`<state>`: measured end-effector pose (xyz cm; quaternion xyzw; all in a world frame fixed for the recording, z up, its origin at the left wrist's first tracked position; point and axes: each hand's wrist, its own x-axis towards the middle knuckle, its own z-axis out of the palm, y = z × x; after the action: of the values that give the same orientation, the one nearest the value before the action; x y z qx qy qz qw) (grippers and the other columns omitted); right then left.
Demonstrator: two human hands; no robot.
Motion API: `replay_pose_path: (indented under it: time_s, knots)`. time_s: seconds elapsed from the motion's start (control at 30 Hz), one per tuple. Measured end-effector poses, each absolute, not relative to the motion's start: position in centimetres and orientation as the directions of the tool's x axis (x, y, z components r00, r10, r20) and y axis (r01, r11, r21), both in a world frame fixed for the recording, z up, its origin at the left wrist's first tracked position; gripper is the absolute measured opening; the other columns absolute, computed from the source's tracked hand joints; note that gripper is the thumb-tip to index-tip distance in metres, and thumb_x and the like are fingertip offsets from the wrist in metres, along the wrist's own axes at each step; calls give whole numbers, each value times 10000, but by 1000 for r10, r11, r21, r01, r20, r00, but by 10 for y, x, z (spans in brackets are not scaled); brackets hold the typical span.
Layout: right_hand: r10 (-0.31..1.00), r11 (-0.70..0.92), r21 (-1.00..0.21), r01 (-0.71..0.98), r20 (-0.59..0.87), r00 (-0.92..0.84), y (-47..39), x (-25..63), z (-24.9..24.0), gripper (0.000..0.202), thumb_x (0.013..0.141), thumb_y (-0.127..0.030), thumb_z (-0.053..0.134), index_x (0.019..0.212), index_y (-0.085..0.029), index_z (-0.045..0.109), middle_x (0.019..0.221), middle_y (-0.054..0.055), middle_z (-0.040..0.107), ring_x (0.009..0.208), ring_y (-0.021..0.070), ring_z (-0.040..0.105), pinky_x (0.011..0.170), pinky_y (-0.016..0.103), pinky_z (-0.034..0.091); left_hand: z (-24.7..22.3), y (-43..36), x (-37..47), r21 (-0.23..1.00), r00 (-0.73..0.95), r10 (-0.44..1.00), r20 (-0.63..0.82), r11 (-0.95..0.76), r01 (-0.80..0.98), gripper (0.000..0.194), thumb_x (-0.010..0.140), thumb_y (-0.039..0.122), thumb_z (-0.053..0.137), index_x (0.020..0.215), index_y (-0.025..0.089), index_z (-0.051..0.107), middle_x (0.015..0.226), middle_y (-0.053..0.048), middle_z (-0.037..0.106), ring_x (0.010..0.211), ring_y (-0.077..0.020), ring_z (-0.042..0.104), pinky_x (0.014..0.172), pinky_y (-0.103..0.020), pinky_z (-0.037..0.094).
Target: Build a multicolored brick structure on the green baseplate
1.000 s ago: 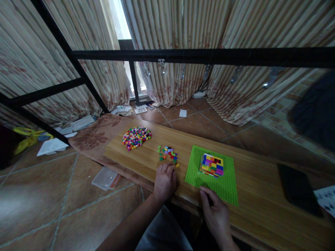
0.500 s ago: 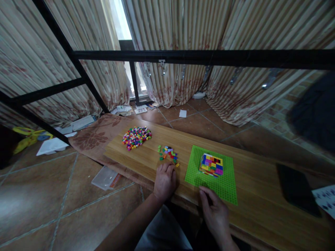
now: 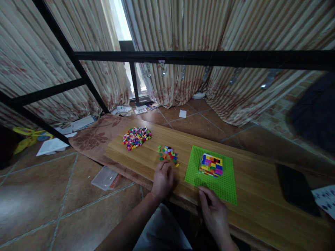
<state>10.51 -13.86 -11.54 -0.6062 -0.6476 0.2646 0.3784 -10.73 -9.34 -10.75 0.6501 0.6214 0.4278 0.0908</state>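
My left hand point(image 3: 162, 179) rests at the near side of a small scatter of bricks point(image 3: 169, 153), its fingers curled down; whatever they hold, if anything, is hidden. By the near left corner of the green baseplate point(image 3: 227, 190) is my right hand point(image 3: 214, 209), thumb and forefinger brought together, with anything between them too small to make out. A block built of many coloured bricks point(image 3: 211, 165) sits on the baseplate. Farther left on the wooden table point(image 3: 251, 174) lies a larger pile of small coloured bricks point(image 3: 136, 137).
A dark flat object point(image 3: 295, 188) and a printed sheet point(image 3: 326, 198) are at the right end. On the floor to the left lies a clear plastic box point(image 3: 106, 177). A black metal bar point(image 3: 196, 58) crosses before the curtains.
My left hand has shifted slightly left, uncovering a little more of the table beside the yellow brick. My right hand has barely moved.
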Motion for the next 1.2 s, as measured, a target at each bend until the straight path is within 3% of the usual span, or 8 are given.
replay_pose_path:
  time_s: [0.17,0.43,0.67,0.9,1.03,1.2]
  knots:
    - [982,146,-790,595,189,9,-139,105,-117,315,905,-439,478,986,-222,691,992,54,724,923,205,679,833,333,520,-103,-78,-138,682,-308,862,403,-57,729,199,831,155,537,1019,178,599,1054,-105,575,966,-217,597,829,-372,538]
    - [976,170,-783,598,220,11,-139,102,-117,314,915,-431,469,986,-223,695,996,64,723,923,213,678,834,348,521,-100,-63,-148,559,-214,895,392,-47,828,108,821,166,518,835,185,623,925,-83,597,908,-229,598,833,-397,525]
    - [987,95,-873,478,145,70,-136,98,-108,301,890,-437,502,971,-224,699,983,58,725,934,214,673,843,346,519,-93,-83,-135,677,-225,915,334,-66,733,107,864,208,493,887,196,597,860,-56,642,804,-204,639,731,-339,529]
    - [988,-12,-965,263,28,149,-126,97,-84,370,830,-480,576,1053,-204,682,1017,78,721,923,220,667,778,331,532,-76,-100,-62,849,82,952,294,-299,436,116,844,158,553,924,216,615,863,-15,680,809,-148,666,736,-260,543]
    - [983,31,-972,233,72,170,-118,107,-73,345,824,-461,589,1031,-203,689,995,72,717,924,210,658,806,334,524,-62,-93,-33,853,208,923,324,-380,359,125,853,141,550,900,219,635,861,-5,688,826,-137,663,778,-260,542]
    - [973,128,-939,318,181,143,-105,120,-68,251,856,-406,568,965,-225,703,966,49,712,906,195,656,820,336,512,-53,-80,-21,840,251,910,331,-405,361,166,863,114,526,921,214,646,893,-8,695,844,-133,660,794,-258,535]
